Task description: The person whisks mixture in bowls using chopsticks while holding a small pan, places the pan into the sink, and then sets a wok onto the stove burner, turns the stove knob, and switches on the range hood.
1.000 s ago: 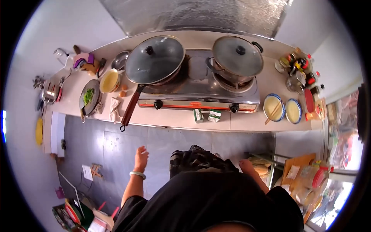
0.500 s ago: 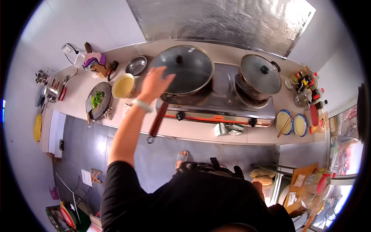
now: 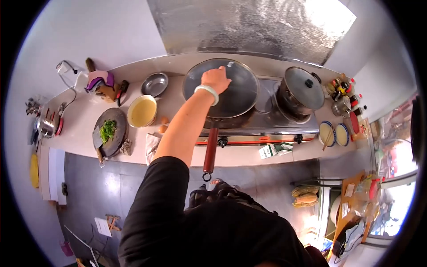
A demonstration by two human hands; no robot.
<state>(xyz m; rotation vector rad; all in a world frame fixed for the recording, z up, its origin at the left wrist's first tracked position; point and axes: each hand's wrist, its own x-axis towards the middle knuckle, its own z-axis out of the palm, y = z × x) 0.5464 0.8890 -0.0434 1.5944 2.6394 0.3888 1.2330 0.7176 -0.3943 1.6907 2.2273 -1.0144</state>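
Note:
My left hand [image 3: 216, 80] is closed over the middle of the glass lid [image 3: 240, 95], where its knob is hidden under my fingers. The lid covers a wide wok whose red-brown handle [image 3: 211, 151] points back toward my body. A pale bracelet circles my left wrist. On the right burner stands a lidded pot [image 3: 300, 95]. Left of my forearm are a bowl of yellow liquid [image 3: 142, 111], a couple of brown eggs [image 3: 163, 125] and a pale cloth [image 3: 152, 147]. My right hand is out of sight.
Chopped greens [image 3: 107, 130] lie on a round dark board [image 3: 116, 119] at the left. A metal bowl [image 3: 155, 84] sits behind the yellow one. Two blue-rimmed bowls [image 3: 342, 133], one with chopsticks, and several bottles [image 3: 344, 91] stand right of the gas stove [image 3: 253, 139].
My left hand has moved from over the wok's left side, fingers spread, to the middle of the lid and has closed on its knob. The camera view has shifted.

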